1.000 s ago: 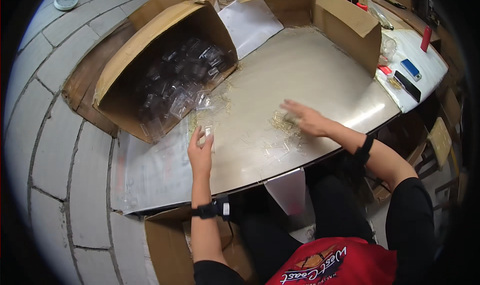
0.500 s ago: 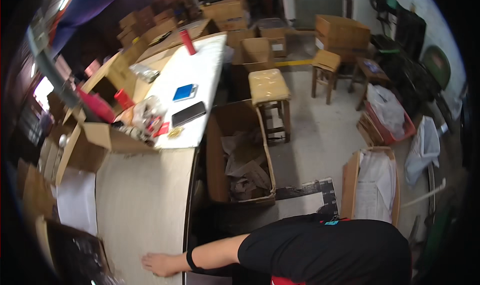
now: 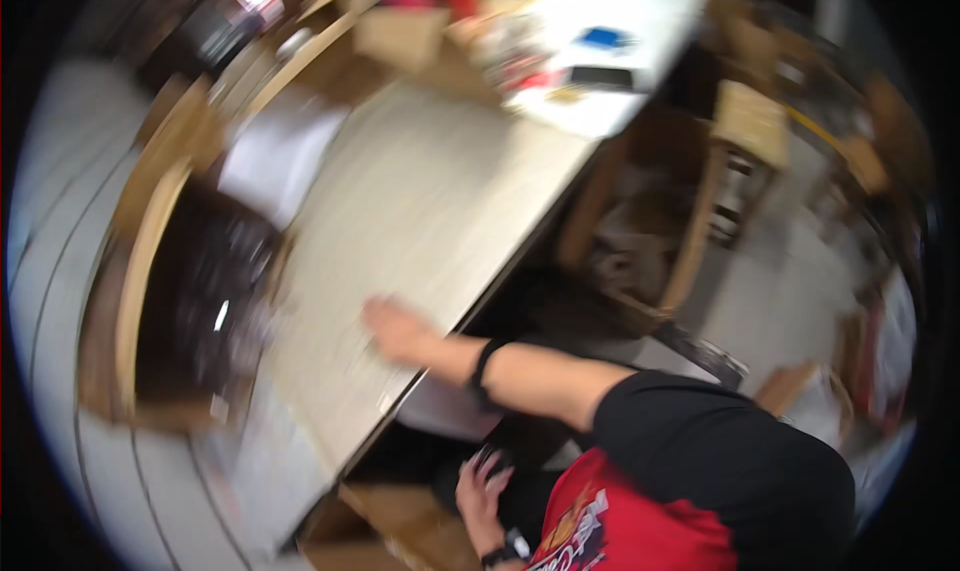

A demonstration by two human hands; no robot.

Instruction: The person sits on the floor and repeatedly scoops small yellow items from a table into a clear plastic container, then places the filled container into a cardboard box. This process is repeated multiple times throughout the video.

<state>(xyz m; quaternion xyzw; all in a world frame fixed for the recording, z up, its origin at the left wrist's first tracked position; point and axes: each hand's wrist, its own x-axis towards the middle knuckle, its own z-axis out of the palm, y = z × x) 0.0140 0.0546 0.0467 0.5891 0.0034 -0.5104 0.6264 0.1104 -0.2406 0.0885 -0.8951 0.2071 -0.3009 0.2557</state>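
Note:
My right hand [image 3: 396,331] is stretched out over the pale tabletop [image 3: 440,181], palm down. Blur softens its fingers, but they look spread and hold nothing visible. A black band circles that forearm. Lower, beside the table edge, my left hand [image 3: 478,496] has bent fingers around a small dark thing [image 3: 492,461] that I cannot make out. A dark watch sits on the left wrist. Left of my right hand, an open carton [image 3: 150,291] holds shiny clear plastic.
A phone [image 3: 602,78], a blue item [image 3: 603,39] and red pieces lie on the white far part of the table. An open carton [image 3: 690,261] and a stool [image 3: 750,126] stand right of it. Another carton [image 3: 400,516] is below the table edge.
The view has swung left and down, tilting the table. My left hand and the red shirt front have come into sight. My right hand still rests over the tabletop.

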